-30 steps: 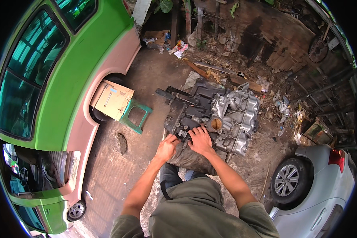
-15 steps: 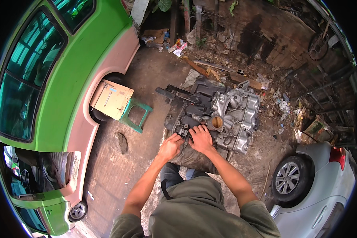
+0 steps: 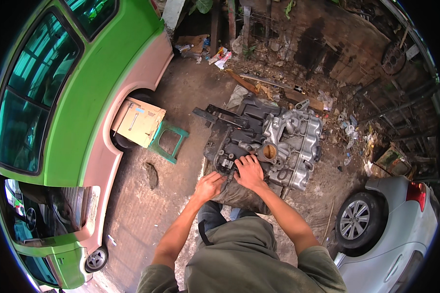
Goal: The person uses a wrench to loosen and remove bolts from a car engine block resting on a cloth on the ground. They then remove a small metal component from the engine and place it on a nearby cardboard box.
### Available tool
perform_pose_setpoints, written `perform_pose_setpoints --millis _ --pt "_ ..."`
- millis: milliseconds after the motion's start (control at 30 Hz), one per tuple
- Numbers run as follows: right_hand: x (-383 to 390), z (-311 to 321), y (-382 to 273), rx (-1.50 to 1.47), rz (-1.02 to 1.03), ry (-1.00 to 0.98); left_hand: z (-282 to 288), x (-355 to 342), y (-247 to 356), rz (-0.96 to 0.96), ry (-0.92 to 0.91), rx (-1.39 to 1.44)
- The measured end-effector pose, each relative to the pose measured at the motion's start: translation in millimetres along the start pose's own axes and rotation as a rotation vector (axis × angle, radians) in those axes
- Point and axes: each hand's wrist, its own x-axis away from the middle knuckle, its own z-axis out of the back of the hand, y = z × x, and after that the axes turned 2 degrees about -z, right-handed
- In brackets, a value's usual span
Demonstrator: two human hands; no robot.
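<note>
I have both bare hands in the head view, working low over an engine (image 3: 291, 136) that sits on the ground in front of the person's legs. The left hand (image 3: 211, 185) is at the near left edge of the engine, its fingers drawn together; I cannot tell whether they are clamped on anything. Just beyond its fingertips I see a small metal fitting (image 3: 227, 164) with round bosses. The right hand (image 3: 250, 171) lies palm down on the engine, fingers bent over the dark part between that fitting and a round brownish opening (image 3: 268, 152); its fingertips are hard to make out, so I cannot tell if they grip anything. The two hands are near each other but apart.

Silvery castings make up the engine's right side, while its left side is dark. Left of it I see a green plastic stool (image 3: 155, 142) carrying a tan board (image 3: 147, 122), with a wrench (image 3: 133, 121) on top. A green and pink van (image 3: 83, 97) fills the left, and a silver car (image 3: 391, 234) stands at lower right. A dark lump (image 3: 151, 177) lies on the concrete near the stool.
</note>
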Motion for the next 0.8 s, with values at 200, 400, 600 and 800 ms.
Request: perform_pose_setpoints --millis 200,400,600,800 --pt "-0.6 1.4 -0.4 -0.022 -0.001 -0.005 -3.1 -7.6 -1.5 0.042 0.024 0.044" --pt "0.5 1.4 1.0 -0.022 0.004 0.006 -7.0 -9.0 -14.3 0.125 0.046 0.053" --pt "-0.5 -0.3 -0.6 -0.015 -0.011 -0.016 -11.0 9.2 -45.1 0.313 0.144 -0.059" --pt "-0.6 0.5 -0.4 0.014 -0.007 -0.034 -41.7 34.3 -75.5 0.53 -0.01 -0.13"
